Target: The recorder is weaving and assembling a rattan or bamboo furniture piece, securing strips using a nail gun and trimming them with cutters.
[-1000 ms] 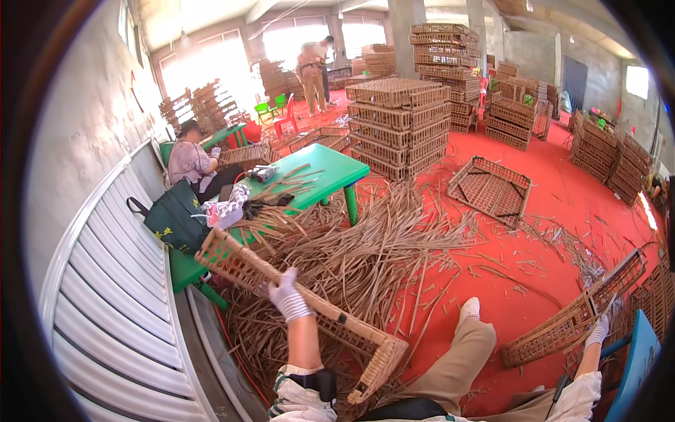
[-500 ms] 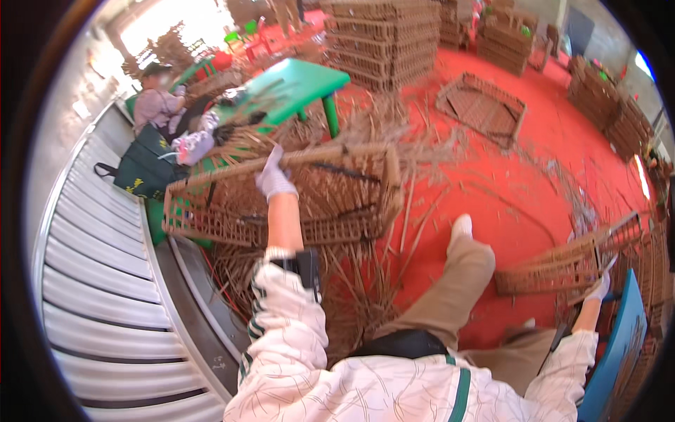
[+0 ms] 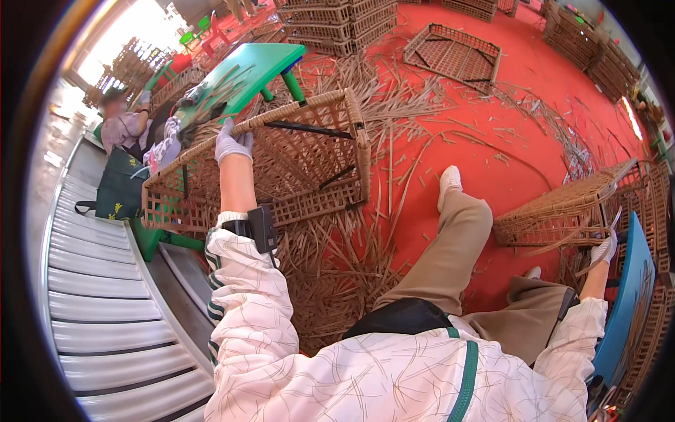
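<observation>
The top edge cuts off the basket stack (image 3: 341, 27) and the standing people (image 3: 237, 9) (only legs show). The seated person (image 3: 125, 133) has a blurred head. Exactly what the right hand (image 3: 603, 250) grips is too small to tell.

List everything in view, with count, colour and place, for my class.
Held woven tray: 1, brown, left of centre
Second tray: 1, brown, right side
Floor tray: 1, brown, upper right
Tray stacks: several, brown, along the top
Loose strips: many, brown, mainly central floor
Floor: 1, red, centre and right
Table: 1, green, upper left
Bag: 1, dark green, left
Slatted panel: 1, white, lower left
Board: 1, blue, right edge
Chair: 1, red, top left
Small chairs: 2, green, beside the red one
Co-worker: 1, pale top, upper left
Legs: 2, tan trousers, lower right
Jacket: 1, white, bottom
Left hand: 1, white glove, on held tray's rim
Right hand: 1, white glove, at second tray
</observation>
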Motion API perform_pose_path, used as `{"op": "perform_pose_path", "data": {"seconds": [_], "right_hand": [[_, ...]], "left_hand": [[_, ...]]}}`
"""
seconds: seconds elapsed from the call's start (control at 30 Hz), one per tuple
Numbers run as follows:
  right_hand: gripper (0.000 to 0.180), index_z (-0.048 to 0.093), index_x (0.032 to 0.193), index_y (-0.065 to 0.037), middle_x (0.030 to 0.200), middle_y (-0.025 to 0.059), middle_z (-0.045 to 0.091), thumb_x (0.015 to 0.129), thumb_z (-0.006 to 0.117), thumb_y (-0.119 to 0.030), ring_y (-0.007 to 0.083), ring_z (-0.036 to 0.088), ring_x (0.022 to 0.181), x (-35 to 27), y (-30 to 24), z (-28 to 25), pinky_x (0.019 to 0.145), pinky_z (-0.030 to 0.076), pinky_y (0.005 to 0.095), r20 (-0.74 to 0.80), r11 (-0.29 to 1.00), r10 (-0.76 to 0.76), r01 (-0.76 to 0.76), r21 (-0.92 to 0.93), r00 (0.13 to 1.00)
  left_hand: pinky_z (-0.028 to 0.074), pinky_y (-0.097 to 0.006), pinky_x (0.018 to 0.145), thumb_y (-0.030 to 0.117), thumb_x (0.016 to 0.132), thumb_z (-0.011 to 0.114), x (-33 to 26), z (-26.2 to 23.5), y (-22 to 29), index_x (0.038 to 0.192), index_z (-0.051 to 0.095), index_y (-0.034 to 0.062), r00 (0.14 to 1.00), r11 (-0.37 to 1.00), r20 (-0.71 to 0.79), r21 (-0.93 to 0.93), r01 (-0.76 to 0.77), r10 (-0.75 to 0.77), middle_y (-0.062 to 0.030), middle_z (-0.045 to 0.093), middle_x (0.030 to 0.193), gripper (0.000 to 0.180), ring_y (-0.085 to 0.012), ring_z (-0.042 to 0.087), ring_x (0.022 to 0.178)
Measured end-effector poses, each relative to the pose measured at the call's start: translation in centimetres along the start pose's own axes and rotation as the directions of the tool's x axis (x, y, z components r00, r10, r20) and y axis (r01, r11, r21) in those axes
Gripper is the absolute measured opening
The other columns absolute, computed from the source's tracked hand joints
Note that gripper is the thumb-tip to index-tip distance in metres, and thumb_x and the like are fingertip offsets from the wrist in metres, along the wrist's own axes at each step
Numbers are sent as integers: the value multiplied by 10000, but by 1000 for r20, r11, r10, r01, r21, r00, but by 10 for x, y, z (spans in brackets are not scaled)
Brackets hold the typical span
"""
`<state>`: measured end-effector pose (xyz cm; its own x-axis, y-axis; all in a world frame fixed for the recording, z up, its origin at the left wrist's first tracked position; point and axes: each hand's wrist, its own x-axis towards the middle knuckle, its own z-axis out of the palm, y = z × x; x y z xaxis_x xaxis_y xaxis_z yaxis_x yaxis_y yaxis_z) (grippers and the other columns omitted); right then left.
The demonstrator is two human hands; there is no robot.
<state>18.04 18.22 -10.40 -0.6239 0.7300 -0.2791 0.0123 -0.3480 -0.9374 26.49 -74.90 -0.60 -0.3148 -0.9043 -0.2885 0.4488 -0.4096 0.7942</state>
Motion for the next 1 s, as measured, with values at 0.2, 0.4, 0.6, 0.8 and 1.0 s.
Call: {"op": "perform_pose_path", "data": {"seconds": [0.2, 0.4, 0.6, 0.8, 1.0], "right_hand": [[611, 529, 1269, -107, 1228, 101, 451, 770, 706, -411, 225, 457, 1006, 37, -4, -16, 916, 364, 449, 71, 996, -56, 61, -72, 996], [411, 564, 1075, -94, 938, 81, 542, 778, 699, -344, 194, 551, 812, 20, -7, 15, 763, 465, 409, -4, 977, -81, 78, -199, 997], [237, 540, 912, -122, 697, 22, 443, 776, 684, -253, 176, 437, 539, 11, -1, 23, 528, 414, 349, 22, 988, -112, 114, -108, 993], [205, 523, 941, -95, 659, 43, 446, 848, 625, -246, 175, 422, 559, 4, -11, 3, 562, 423, 327, 75, 1000, -6, 4, 27, 997], [178, 524, 938, -82, 647, 46, 442, 867, 608, -222, 172, 417, 539, -23, -21, 2, 537, 412, 315, -12, 999, -38, 38, 33, 999]], "left_hand": [[559, -320, 626, 225, 815, 793, 35, 18, 22, 909, 613, 53, 995, 976, 68, -209, -63, 79, -65, 643, 831, 266, -215, 644, 720], [534, -324, 641, 224, 814, 789, 50, 20, 3, 1003, 629, 64, 990, 999, 139, -52, 1, 6, -104, 651, 910, 295, -263, 651, 780], [548, -406, 641, 125, 746, 843, 49, 64, -46, 1138, 518, 39, 997, 999, 65, 22, 28, -29, -139, 661, 958, 517, -294, 659, 740], [499, -353, 532, 206, 768, 841, 65, 51, -34, 1060, 518, -1, 997, 989, 25, 129, -69, 66, -129, 662, 865, 481, -232, 650, 639], [468, -315, 484, 277, 734, 868, 30, 55, -28, 940, 558, 27, 999, 977, -41, 214, -20, 29, -92, 648, 761, 449, -192, 613, 575]]}}
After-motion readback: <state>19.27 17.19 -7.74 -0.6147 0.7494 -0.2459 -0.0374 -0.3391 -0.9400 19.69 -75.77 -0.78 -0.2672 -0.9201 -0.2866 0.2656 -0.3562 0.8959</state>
